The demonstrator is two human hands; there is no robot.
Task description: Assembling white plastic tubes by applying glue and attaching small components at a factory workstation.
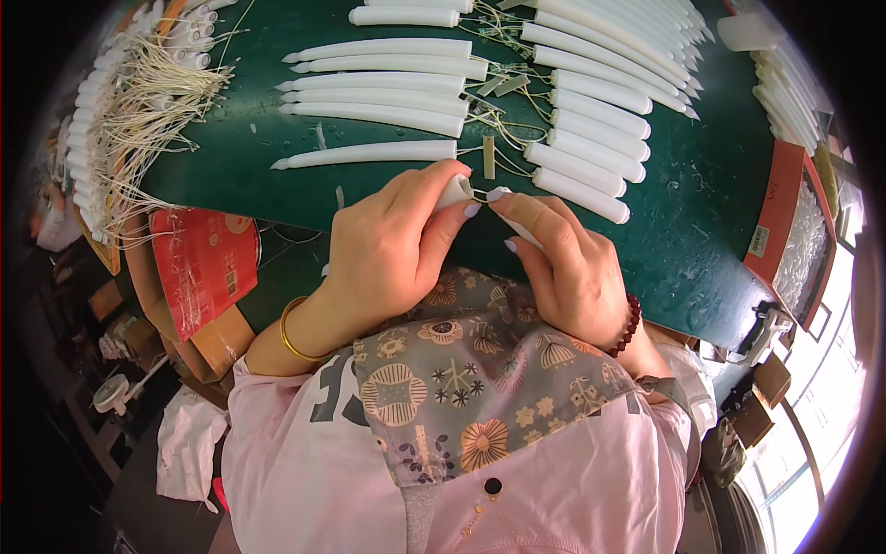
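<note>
My left hand pinches a white LED taper candle tube between thumb and fingers, its hollow end facing right. In my right hand, thumb and fingers close around a shorter white candle base, partly covered by the fingers. A short gap with thin wire lies between the two parts. Just beyond my hands rests a white taper candle, its tip to the left. Next to its right end a small beige strip lies among thin wires.
Several more taper candles lie in rows on the green table. White candle bases line up on the right. Pale wires bunch at the left edge. Red boxes stand at the left and right.
</note>
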